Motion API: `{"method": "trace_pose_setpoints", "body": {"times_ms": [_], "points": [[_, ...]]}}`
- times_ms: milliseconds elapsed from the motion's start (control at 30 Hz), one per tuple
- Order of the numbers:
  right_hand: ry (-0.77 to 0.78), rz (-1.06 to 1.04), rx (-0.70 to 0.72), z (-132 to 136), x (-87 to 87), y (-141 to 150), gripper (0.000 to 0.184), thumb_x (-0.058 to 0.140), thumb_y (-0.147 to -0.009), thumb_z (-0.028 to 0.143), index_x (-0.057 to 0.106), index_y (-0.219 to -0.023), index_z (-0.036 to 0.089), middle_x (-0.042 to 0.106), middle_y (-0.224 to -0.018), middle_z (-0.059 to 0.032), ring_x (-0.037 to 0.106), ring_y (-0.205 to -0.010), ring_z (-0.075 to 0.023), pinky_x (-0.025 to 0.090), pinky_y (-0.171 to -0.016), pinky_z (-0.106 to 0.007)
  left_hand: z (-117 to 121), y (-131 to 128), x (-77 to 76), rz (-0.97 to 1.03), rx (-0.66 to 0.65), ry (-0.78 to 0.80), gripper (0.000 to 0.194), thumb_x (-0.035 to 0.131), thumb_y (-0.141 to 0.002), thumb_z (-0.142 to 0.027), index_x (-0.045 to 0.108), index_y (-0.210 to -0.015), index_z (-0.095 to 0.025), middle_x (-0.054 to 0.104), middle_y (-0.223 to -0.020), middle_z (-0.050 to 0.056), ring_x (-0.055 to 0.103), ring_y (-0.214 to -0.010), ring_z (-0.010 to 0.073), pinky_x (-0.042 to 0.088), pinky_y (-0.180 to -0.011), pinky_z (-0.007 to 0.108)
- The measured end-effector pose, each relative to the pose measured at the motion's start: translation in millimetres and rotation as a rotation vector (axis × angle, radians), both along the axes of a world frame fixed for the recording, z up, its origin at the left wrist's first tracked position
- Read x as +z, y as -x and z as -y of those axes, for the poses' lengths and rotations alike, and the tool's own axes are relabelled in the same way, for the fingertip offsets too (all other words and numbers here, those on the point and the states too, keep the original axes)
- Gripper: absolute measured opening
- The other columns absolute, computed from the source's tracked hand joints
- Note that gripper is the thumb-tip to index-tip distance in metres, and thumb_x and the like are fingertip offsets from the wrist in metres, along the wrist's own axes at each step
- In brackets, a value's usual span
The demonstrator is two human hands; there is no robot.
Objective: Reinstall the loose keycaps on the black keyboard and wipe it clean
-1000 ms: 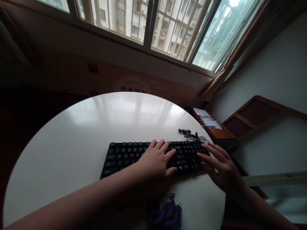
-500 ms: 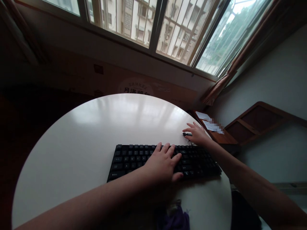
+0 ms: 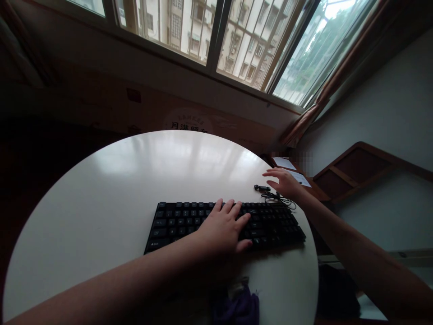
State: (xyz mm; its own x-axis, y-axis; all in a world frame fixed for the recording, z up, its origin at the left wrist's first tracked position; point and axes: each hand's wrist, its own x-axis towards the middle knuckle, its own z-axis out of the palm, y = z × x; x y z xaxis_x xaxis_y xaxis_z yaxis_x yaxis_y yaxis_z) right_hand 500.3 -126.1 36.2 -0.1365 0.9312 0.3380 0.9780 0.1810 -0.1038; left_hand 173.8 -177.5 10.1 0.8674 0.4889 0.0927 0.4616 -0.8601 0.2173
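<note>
A black keyboard (image 3: 172,223) lies across the white round table, turned slightly. My left hand (image 3: 225,225) rests flat on its middle, fingers spread over the keys and hiding part of them. Behind the keyboard's right half is its coiled black cable (image 3: 270,197), with a small black plug (image 3: 262,188) at the end. My right hand (image 3: 284,183) hovers just right of the plug and above the cable, holding nothing, its fingers stretched to the left and apart from the thumb.
The white table (image 3: 84,216) has a curved edge. A purple cloth (image 3: 237,307) lies at the near side, in shadow. Beyond the right edge, papers (image 3: 299,179) lie on a brown wooden surface. A barred window (image 3: 257,45) is behind.
My right hand has come off the plug and drawn a little to the right, leaving plug and cable uncovered on the table. My left hand stays on the keyboard. The view has shifted slightly.
</note>
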Motion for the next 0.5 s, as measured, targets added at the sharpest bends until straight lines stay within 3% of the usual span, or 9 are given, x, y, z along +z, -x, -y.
{"method": "trace_pose_setpoints", "body": {"times_ms": [267,400,500], "points": [[0.152,-0.040,0.034,-16.4,-25.2,16.6,0.038,0.072,-0.077,0.020,0.075,-0.114,0.029,0.078,-0.110,-0.0017,0.069,-0.109,-0.0258,0.052,-0.099,-0.039,0.3,0.8,-0.1,0.011,0.002,0.002,0.071,0.045,-0.095,-0.065,0.045,-0.152,-0.023,0.035,-0.161,0.018,0.030,-0.148,0.0397,0.020,-0.118,0.060],[0.157,-0.068,0.009,-18.9,-26.2,23.6,0.039,0.069,-0.076,0.015,0.076,-0.111,0.030,0.080,-0.095,0.0012,0.074,-0.091,-0.0224,0.056,-0.088,-0.034,0.3,1.3,0.1,0.016,-0.005,0.014,0.072,0.046,-0.094,-0.065,0.045,-0.152,-0.022,0.035,-0.161,0.019,0.029,-0.148,0.0398,0.020,-0.119,0.060],[0.118,-0.090,0.025,-16.6,-20.9,31.4,0.035,0.069,-0.077,0.017,0.076,-0.109,0.030,0.080,-0.094,0.0012,0.074,-0.091,-0.0228,0.056,-0.090,-0.035,0.5,1.5,0.6,0.009,-0.004,0.019,0.071,0.046,-0.094,-0.064,0.045,-0.152,-0.022,0.035,-0.161,0.019,0.029,-0.148,0.0401,0.019,-0.119,0.060]]}}
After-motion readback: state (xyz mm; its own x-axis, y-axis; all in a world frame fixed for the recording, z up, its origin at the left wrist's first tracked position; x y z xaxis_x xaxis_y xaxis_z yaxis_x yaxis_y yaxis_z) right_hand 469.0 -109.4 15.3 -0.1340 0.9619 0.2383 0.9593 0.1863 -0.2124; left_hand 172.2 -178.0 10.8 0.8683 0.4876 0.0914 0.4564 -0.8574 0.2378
